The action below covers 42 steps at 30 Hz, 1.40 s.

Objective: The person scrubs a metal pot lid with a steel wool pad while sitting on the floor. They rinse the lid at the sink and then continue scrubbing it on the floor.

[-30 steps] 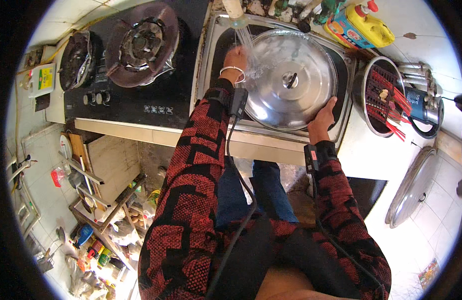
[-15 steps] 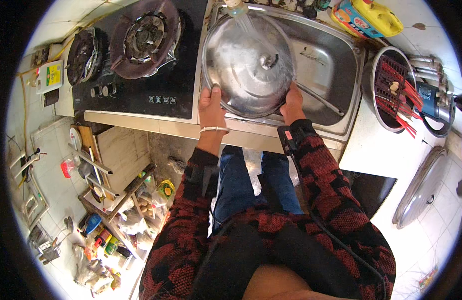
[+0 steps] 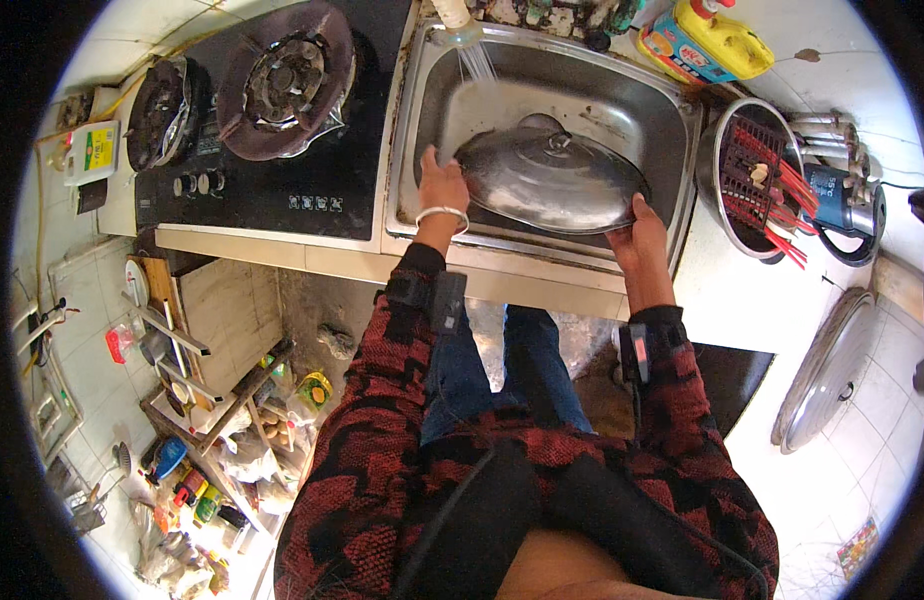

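Note:
A round metal pot lid [image 3: 552, 185] with a knob on top is held tilted over the sink [image 3: 406, 130]. My right hand [image 3: 642, 245] grips its right edge, thumb on top, the other fingers partly hidden beneath. At the left edge is my left hand [image 3: 443, 190], closed against the rim, with some fingers hidden by the lid. Water runs from the faucet [image 3: 459, 25] into the sink, behind the lid and to its left. A dark rounded thing [image 3: 544, 122] shows just past the lid's far edge; its kind is unclear.
Left of the sink is a black gas stove [image 3: 262, 190]. A yellow bottle [image 3: 707, 45] stands at the back right. On the right counter are a metal pot [image 3: 717, 180] with a dark red basket and red sticks, and a kettle [image 3: 852, 215]. Another lid [image 3: 832, 370] leans against the wall.
Both hands have moved the lid right and nearer, out from under the running water. It has tilted, and more of the sink shows behind it. The view has shifted slightly.

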Available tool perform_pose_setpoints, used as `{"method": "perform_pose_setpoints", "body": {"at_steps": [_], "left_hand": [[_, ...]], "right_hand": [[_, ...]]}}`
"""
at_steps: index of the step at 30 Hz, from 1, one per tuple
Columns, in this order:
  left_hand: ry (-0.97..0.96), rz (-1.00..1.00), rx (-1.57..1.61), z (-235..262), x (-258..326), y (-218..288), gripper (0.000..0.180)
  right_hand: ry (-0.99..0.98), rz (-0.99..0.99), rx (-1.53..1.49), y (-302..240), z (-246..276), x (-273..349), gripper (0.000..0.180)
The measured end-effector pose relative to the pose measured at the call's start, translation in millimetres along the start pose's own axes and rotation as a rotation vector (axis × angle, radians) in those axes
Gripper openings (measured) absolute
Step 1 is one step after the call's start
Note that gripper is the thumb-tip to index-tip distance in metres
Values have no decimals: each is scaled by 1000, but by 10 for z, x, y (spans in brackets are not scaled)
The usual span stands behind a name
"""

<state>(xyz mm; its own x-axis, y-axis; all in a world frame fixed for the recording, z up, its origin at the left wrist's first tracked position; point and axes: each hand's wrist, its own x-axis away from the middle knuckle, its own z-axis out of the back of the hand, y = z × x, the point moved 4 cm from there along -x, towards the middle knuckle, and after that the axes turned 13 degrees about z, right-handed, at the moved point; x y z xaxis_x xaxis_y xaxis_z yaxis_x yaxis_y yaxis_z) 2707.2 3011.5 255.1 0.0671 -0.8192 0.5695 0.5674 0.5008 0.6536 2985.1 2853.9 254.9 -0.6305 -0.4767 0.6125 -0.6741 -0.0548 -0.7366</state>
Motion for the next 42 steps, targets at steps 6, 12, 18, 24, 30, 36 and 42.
{"method": "perform_pose_setpoints", "body": {"at_steps": [6,12,18,24,30,36,42], "left_hand": [[-127,-777,-336,175,435,49,58],[-57,-281,-246,86,-16,-12,26],[-146,20,158,316,31,25,32],[-287,281,-123,356,-14,224,41],[-109,122,-258,61,-186,132,58],[324,6,-303,224,-394,-202,62],[353,-194,-248,403,-219,39,50]], "right_hand": [[-99,-52,51,-522,-579,459,18],[-569,-37,187,-697,-985,447,42],[-147,629,902,-626,-233,-349,69],[-158,29,309,110,34,-518,84],[-21,50,200,397,165,-659,77],[-171,-105,137,880,-140,-1009,84],[-308,-250,-91,940,-264,-840,52]]}}
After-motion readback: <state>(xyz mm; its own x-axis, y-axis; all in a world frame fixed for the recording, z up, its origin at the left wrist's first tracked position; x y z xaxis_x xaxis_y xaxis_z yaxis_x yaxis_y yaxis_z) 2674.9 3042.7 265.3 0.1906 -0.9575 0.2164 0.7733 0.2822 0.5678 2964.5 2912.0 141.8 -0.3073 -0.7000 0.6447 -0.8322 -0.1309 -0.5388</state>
